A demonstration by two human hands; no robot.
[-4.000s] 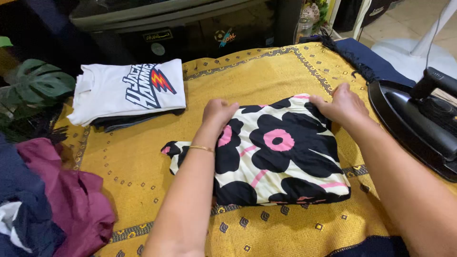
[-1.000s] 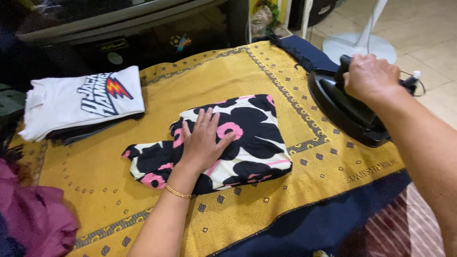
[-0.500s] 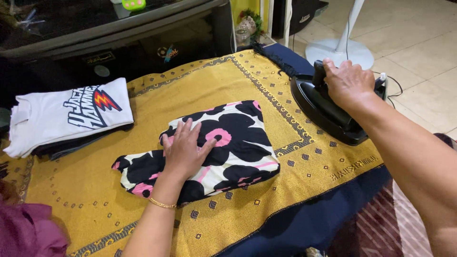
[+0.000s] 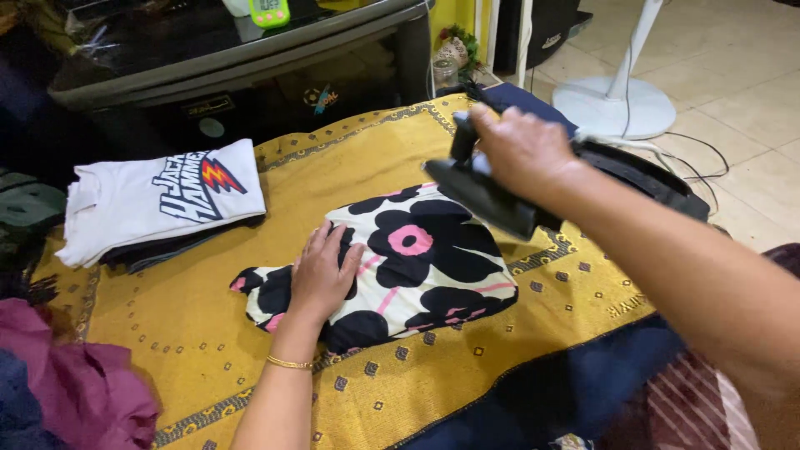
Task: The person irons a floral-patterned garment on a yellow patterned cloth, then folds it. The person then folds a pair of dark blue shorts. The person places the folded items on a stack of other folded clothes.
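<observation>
My right hand (image 4: 521, 150), closed around the black iron (image 4: 483, 196), has lifted it off its stand onto the floral garment (image 4: 417, 258) at frame centre; my left hand (image 4: 321, 275) still presses flat there.

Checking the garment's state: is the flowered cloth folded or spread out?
Folded. The flowered cloth lies as a compact layered bundle under the left hand.

The left hand (image 4: 321, 275) lies flat, palm down, fingers spread and pointing away from the body, forearm stretched straight out. The right hand (image 4: 521, 150) is raised above and to the right of it, fingers curled in a closed grip, its arm reaching in from the right.
</observation>
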